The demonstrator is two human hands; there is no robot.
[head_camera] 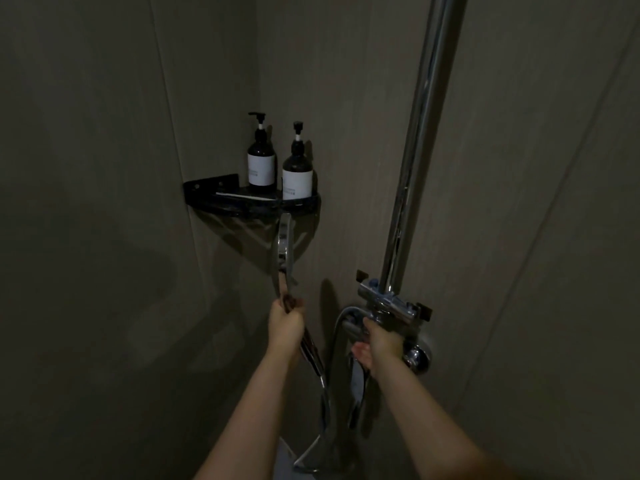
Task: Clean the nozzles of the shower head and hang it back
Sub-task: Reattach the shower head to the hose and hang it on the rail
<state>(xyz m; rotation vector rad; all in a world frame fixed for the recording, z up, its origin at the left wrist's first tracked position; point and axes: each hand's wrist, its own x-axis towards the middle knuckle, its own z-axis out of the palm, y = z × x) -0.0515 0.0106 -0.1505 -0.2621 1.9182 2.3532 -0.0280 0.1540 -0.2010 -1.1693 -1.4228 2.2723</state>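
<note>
Against the dim shower wall, chrome riser pole (420, 140) runs top to mixer valve (393, 301); corner shelf (207, 197) sits left with two pump bottles (262, 161); shower head (284, 251) stands near upright below the shelf, long axis vertical, left hand (285, 322) clamped on its handle; right hand (381, 339) grips the valve, probably its lever; nozzle face edge-on, hose (327, 403) murky.

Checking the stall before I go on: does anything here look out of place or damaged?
Nothing looks damaged or spilled. The shower head is off its mount, held edge-on in the left hand below the corner shelf, while the right hand grips the mixer valve. Both pump bottles stand upright.
</note>
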